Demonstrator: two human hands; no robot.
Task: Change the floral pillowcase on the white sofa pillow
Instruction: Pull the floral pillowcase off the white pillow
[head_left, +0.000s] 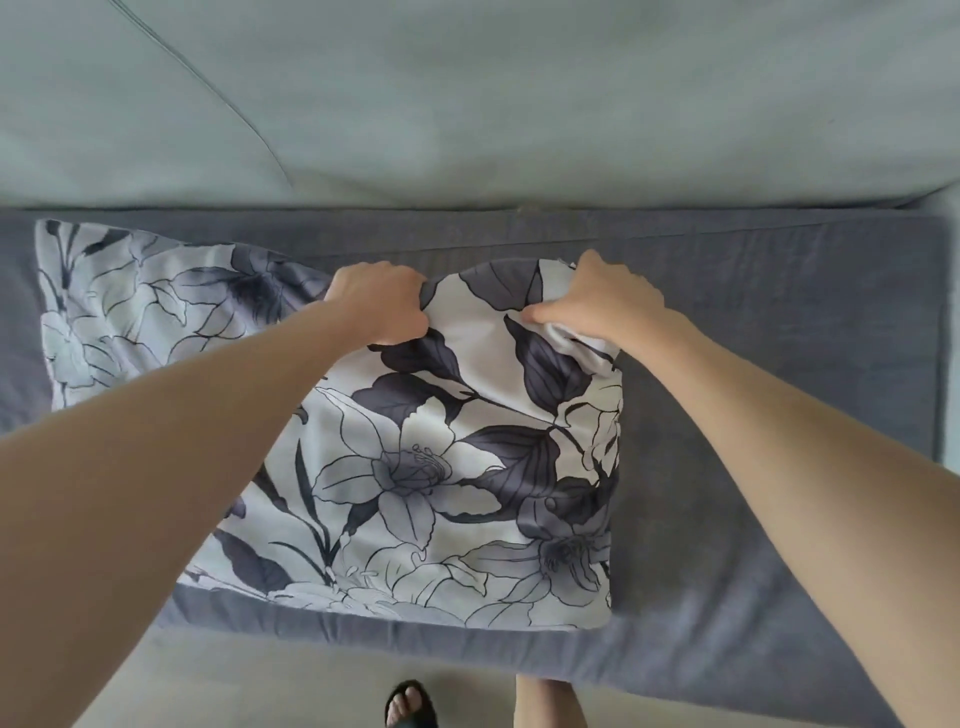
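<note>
A blue-grey seat cushion (753, 364) is stretching across the middle of the view, sitting on a sofa whose pale green backrest (519, 104) is filling the upper part, from nine o'clock round to three o'clock. A curved seam is running down the backrest at about ten o'clock. Below the cushion's front edge, a pale floor (260, 680) is showing at six o'clock, and a foot in a dark sandal (410, 704) is standing there, with a bare leg just beside it toward five o'clock.

The floral pillowcase (441, 467), white with grey-violet lilies and dark leaves, is lying on the cushion at the centre, its near edge reaching the cushion's front edge. A second floral-printed piece (130, 312), paler in tone, is lying toward nine o'clock, partly hidden behind the left forearm; whether it is a pillow or loose cloth cannot be told.

The left hand (379, 301) is clenching the pillowcase's far edge at about eleven o'clock of the case. The right hand (597, 306) is gripping the far right corner at about one o'clock, bunching cloth, with a fold of plain white fabric (576, 343) showing just under it. Both forearms are crossing the lower corners and covering parts of the cushion.
</note>
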